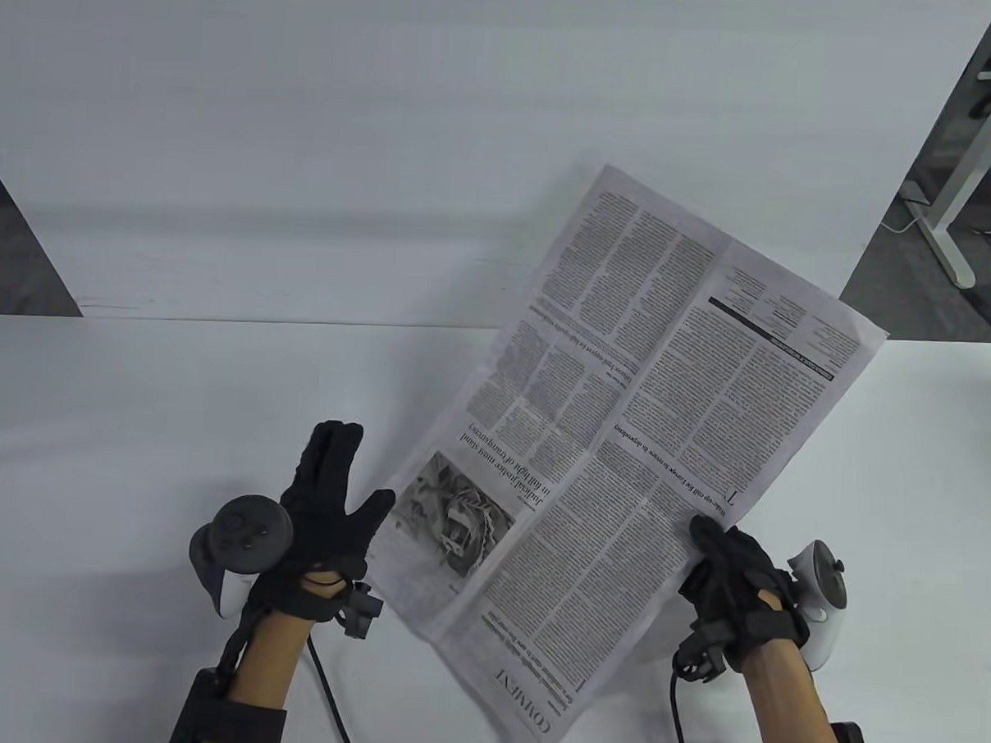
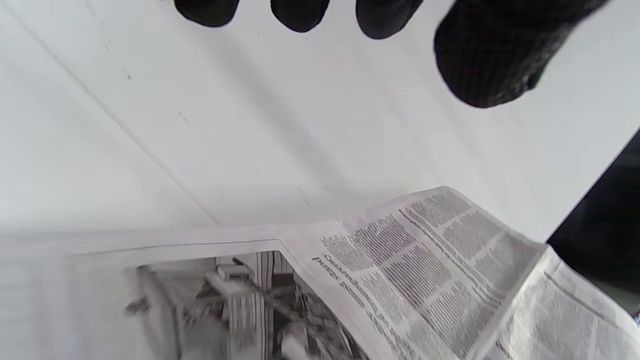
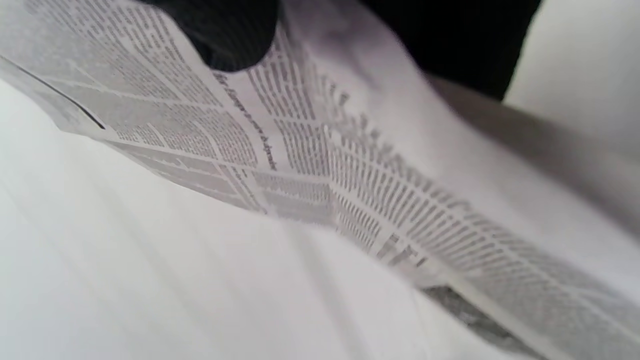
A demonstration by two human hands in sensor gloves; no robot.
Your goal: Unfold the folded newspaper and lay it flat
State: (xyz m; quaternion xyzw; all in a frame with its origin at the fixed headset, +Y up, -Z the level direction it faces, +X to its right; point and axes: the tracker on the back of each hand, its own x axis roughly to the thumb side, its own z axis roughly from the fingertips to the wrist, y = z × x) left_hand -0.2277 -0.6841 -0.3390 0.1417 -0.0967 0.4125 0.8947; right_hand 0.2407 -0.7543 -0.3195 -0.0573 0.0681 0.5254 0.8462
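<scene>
From above, the newspaper is open to one big page and sits slanted over the white table. Its far corner sticks up toward the back, and the word "COMMENT" is at the near corner. A photo is printed on its left side. The right hand grips the right edge of the page, with the thumb on top of the print and the other fingers curled under. The left hand is spread open with the fingers straight. Its thumb reaches toward the left edge of the paper, next to the photo, but I cannot tell if it touches. A tracker sits on the back of the left hand and another tracker sits on the right one. A table leg stands at the far right.

From the left wrist, four black fingertips hang in from the top, spread apart, holding nothing. The newspaper lies lower down, with the blurry photo and rows of print, apart from the fingertips.

From the right wrist, one black finger presses on the printed page near the top. The paper bends and lifts off the table here, and the picture is blurry.
</scene>
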